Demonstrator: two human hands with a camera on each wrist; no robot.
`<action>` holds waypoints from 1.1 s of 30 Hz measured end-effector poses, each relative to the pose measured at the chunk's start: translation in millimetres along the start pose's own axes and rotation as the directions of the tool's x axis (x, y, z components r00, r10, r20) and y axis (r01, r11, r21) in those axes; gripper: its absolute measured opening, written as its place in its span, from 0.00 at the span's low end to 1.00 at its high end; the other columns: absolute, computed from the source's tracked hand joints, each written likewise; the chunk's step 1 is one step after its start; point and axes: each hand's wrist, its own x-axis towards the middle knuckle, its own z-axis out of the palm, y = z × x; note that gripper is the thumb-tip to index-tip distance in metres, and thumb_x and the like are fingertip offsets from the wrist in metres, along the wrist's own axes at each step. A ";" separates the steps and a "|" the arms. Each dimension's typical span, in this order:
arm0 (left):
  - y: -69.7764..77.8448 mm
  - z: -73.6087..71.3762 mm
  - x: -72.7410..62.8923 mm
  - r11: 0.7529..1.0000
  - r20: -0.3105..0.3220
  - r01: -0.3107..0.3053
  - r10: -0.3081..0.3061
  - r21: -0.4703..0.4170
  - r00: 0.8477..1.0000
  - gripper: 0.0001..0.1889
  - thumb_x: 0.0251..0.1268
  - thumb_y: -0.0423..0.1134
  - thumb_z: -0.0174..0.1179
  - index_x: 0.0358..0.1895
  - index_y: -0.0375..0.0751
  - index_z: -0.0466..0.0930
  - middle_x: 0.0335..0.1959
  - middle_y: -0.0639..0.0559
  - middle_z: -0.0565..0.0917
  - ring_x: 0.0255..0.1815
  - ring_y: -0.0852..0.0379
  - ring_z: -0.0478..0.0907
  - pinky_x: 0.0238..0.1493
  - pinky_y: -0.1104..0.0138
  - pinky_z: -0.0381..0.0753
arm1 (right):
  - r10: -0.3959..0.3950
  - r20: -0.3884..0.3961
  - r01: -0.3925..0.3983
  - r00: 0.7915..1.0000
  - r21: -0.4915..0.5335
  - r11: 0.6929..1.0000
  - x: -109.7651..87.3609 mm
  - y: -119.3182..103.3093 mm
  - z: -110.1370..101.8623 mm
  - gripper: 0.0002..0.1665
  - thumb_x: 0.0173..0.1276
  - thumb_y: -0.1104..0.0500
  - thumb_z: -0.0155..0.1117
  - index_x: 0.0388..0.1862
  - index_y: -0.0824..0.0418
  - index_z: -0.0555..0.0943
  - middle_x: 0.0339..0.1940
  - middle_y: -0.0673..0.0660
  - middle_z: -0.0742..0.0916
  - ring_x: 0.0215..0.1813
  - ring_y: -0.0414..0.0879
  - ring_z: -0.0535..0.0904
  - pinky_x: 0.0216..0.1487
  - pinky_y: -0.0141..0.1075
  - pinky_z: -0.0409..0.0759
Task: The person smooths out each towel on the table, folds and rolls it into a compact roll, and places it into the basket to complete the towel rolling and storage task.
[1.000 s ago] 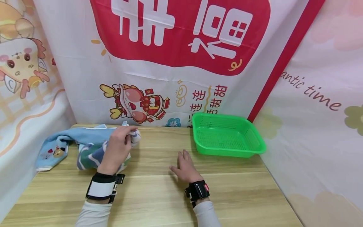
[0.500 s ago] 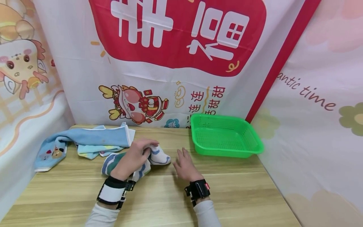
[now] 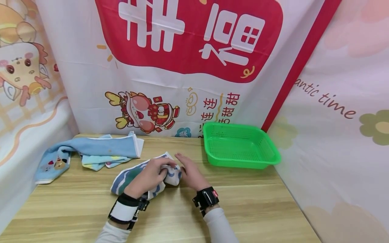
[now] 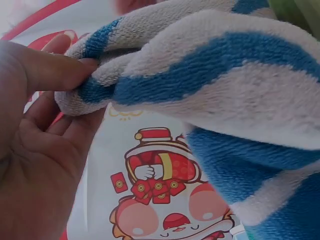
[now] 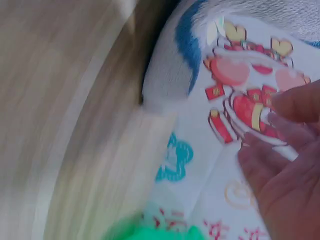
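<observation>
A terry towel with white, blue and green wavy stripes [image 3: 129,174] lies bunched on the table under my left hand [image 3: 149,177]. In the left wrist view, thumb and fingers pinch a folded edge of that towel [image 4: 215,65]. My right hand [image 3: 192,173] is just right of the towel, its fingers fairly straight and pointing away from me. The right wrist view has this hand [image 5: 287,160] holding nothing, with a towel corner [image 5: 172,65] near it. Whether its fingertips touch the cloth I cannot tell.
A light blue towel [image 3: 103,146] with cartoon animals lies crumpled at the back left, partly over a paler patterned cloth [image 3: 97,161]. At the back right stands a green plastic basket [image 3: 243,165]. Printed cloth hangings [image 3: 188,87] border the wooden table [image 3: 258,209].
My left hand has carried the striped towel rightward and toward me, away from the blue towel. My right hand has shifted slightly left, up beside the striped towel.
</observation>
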 end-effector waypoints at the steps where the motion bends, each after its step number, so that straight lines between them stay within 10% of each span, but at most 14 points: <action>1: -1.0 0.7 -1.0 1.000 0.009 0.009 -0.009 -0.002 1.000 0.17 0.68 0.19 0.55 0.50 0.41 0.85 0.45 0.51 0.87 0.51 0.55 0.83 0.53 0.58 0.84 | -0.044 0.011 0.044 0.999 0.042 0.998 3.0 -1.2 3.1 0.39 0.70 0.76 0.55 0.78 0.55 0.67 0.80 0.57 0.68 0.80 0.52 0.61 0.79 0.47 0.60; 8: -5.1 1.0 -5.1 0.999 0.015 0.031 -0.031 0.017 0.999 0.16 0.67 0.19 0.53 0.39 0.44 0.84 0.40 0.56 0.84 0.45 0.57 0.79 0.45 0.62 0.81 | -0.252 -0.024 0.246 0.967 0.332 0.911 15.4 -9.5 29.5 0.26 0.47 0.84 0.48 0.39 0.63 0.78 0.53 0.58 0.86 0.56 0.41 0.79 0.58 0.29 0.75; 11: -6.2 -0.9 -6.4 0.999 0.013 0.035 -0.035 0.016 0.999 0.16 0.68 0.19 0.53 0.39 0.45 0.84 0.40 0.56 0.84 0.44 0.57 0.80 0.45 0.62 0.82 | -0.215 -0.026 0.207 0.976 0.398 0.894 14.8 -13.4 35.8 0.21 0.46 0.83 0.49 0.36 0.65 0.76 0.39 0.57 0.83 0.43 0.38 0.74 0.43 0.27 0.71; 18: -6.7 -9.1 -8.4 0.999 -0.030 0.029 -0.030 -0.019 0.999 0.16 0.68 0.18 0.54 0.45 0.42 0.85 0.42 0.52 0.85 0.50 0.54 0.82 0.53 0.55 0.84 | -0.111 0.053 0.066 0.992 0.531 0.845 12.6 -17.8 38.9 0.24 0.52 0.80 0.52 0.48 0.72 0.79 0.47 0.63 0.85 0.48 0.37 0.78 0.52 0.37 0.81; 33: -11.6 -40.0 -14.7 0.993 -0.189 0.025 -0.002 0.118 0.982 0.14 0.67 0.24 0.63 0.52 0.38 0.86 0.47 0.45 0.89 0.43 0.54 0.84 0.41 0.62 0.84 | -0.039 -0.124 0.078 0.991 0.324 0.943 20.5 -6.4 1.7 0.07 0.73 0.63 0.64 0.45 0.63 0.86 0.41 0.56 0.89 0.43 0.39 0.83 0.49 0.32 0.82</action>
